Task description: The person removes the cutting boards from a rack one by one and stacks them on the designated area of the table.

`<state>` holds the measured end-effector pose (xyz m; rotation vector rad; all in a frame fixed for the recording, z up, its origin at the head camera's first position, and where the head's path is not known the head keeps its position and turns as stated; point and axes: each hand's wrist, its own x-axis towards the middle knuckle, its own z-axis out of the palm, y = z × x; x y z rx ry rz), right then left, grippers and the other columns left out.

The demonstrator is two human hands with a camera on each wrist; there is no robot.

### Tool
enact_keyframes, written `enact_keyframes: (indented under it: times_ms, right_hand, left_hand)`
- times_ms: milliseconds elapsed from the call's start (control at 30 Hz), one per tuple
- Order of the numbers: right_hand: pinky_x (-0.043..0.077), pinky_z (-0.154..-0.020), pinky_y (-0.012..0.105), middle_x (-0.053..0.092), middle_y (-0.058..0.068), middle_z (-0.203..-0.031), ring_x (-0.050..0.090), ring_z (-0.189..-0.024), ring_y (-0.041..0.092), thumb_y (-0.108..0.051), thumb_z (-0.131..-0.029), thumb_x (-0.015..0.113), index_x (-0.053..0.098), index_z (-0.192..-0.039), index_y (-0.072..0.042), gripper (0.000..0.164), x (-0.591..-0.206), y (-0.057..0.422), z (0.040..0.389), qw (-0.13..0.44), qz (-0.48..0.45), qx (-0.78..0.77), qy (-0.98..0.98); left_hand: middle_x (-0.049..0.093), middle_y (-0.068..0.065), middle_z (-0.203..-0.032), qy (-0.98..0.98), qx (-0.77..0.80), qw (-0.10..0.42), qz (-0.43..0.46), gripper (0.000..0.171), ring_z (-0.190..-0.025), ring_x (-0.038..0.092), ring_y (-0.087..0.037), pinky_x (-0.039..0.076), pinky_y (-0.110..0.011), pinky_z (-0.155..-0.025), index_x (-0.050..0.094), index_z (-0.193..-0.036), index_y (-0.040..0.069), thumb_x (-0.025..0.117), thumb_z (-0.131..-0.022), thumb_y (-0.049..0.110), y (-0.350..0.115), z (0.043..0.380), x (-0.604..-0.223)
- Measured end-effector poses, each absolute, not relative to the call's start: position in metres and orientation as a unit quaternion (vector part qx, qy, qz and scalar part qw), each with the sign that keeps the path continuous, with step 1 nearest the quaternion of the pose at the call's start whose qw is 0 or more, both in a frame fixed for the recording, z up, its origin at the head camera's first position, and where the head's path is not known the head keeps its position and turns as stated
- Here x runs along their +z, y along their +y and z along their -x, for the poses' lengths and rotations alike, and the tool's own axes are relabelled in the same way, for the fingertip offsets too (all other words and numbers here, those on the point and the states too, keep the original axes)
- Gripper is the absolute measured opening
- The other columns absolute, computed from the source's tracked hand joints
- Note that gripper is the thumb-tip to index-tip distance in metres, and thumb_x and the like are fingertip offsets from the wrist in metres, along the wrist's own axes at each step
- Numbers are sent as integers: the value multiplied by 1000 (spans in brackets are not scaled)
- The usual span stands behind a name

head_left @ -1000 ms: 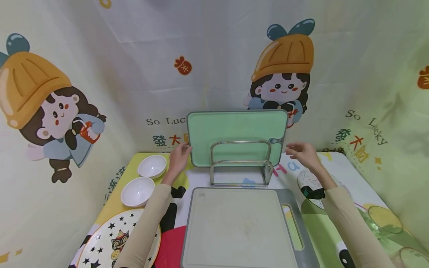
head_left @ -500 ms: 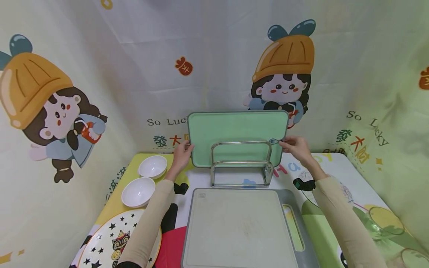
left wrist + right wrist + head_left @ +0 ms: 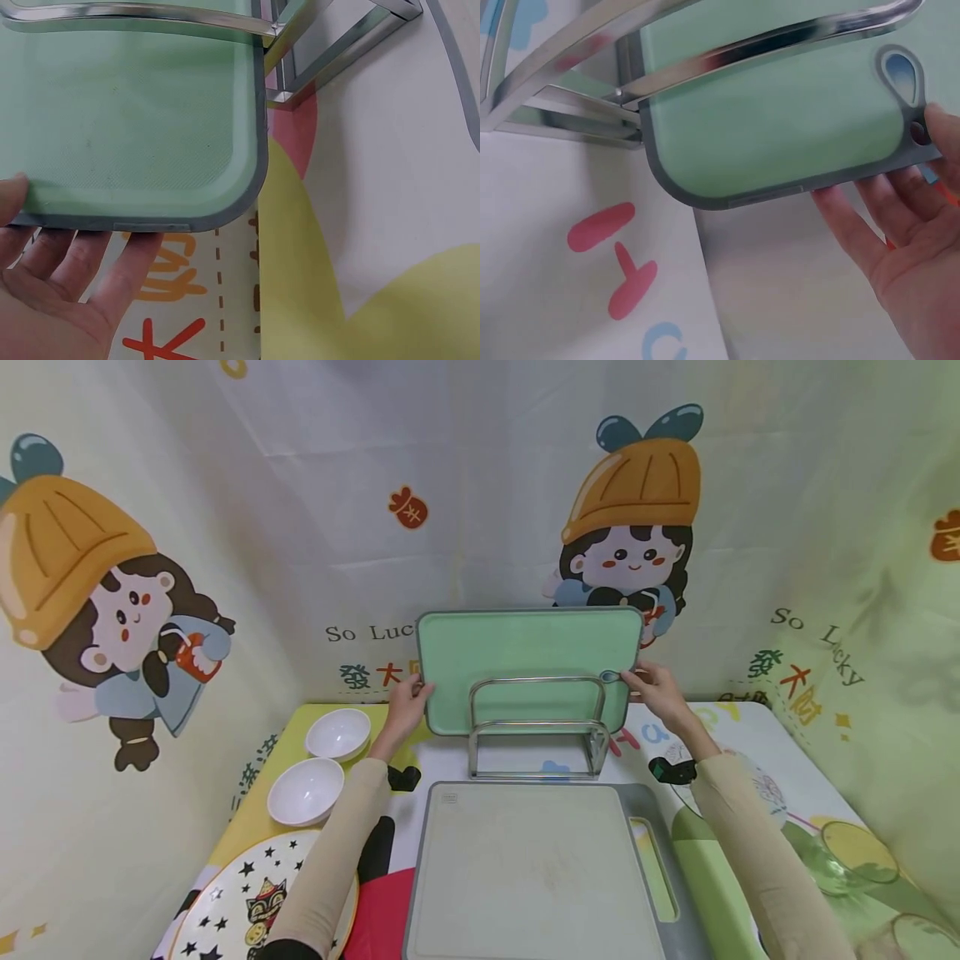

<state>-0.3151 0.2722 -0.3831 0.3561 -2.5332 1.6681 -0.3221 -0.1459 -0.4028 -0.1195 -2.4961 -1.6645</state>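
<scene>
A green cutting board [image 3: 525, 647] with a grey rim stands on its long side in a metal rack [image 3: 536, 774]. My left hand [image 3: 406, 708] holds its left edge; in the left wrist view the thumb lies on the green face and the fingers [image 3: 82, 259] are behind the rim. At the opposite edge, my right hand [image 3: 662, 695] pinches the board beside its teardrop hanging hole [image 3: 900, 75], thumb in front and fingers [image 3: 855, 225] behind. Rack bars cross the front of the board in both wrist views.
A large beige cutting board [image 3: 532, 868] with a grey handle lies in front of the rack. Left are two white bowls [image 3: 338, 733] and a star-patterned plate [image 3: 217, 902], partly under the left sleeve. Clear glasses [image 3: 858, 860] stand at right. A printed curtain [image 3: 480, 485] hangs behind.
My right hand has moved left from beside the board and taken hold of its right edge. The left hand keeps its place on the left edge, and the board looks nearly unmoved.
</scene>
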Motion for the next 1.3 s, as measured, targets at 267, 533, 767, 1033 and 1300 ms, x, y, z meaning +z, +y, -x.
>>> enact_keyframes:
  times_ms: [267, 533, 767, 1033, 1300]
  right_hand:
    - [45, -81, 46, 46, 18, -116, 50, -102, 22, -29, -93, 42, 39, -124, 1, 44, -384, 269, 315, 45, -108, 556, -823]
    - [44, -82, 48, 44, 20, -116, 45, -108, 33, -28, -94, 39, 38, -126, 1, 43, -381, 269, 314, 41, -115, 547, -828]
    - [45, -81, 46, 43, 20, -117, 48, -105, 29, -27, -94, 39, 39, -125, 1, 42, -380, 270, 312, 39, -113, 553, -824]
    - [47, -79, 41, 44, 21, -118, 49, -105, 26, -27, -93, 39, 37, -128, 0, 44, -382, 271, 311, 42, -116, 549, -827]
    - [48, -77, 39, 48, 24, -114, 56, -93, 13, -29, -93, 40, 37, -126, 3, 45, -368, 271, 313, 63, -122, 534, -834]
  left_hand:
    - [59, -14, -108, -815, -575, 59, 37, 33, -97, 57, -22, 47, -35, -81, 48, -120, 4, 45, -92, 22, -147, 321, -403]
    - [60, -14, -101, -809, -580, 82, 35, 31, -92, 57, -22, 47, -35, -79, 49, -117, 3, 44, -93, 22, -145, 318, -403]
    - [60, -14, -101, -812, -574, 98, 39, 31, -89, 56, -23, 47, -36, -76, 50, -116, 3, 44, -93, 21, -143, 316, -404]
    - [58, -13, -105, -814, -573, 89, 25, 32, -94, 55, -22, 46, -36, -81, 49, -120, 4, 45, -93, 21, -143, 314, -401]
    - [57, -12, -106, -814, -568, 115, 37, 34, -96, 55, -21, 46, -36, -82, 48, -123, 6, 45, -93, 21, -142, 315, -388]
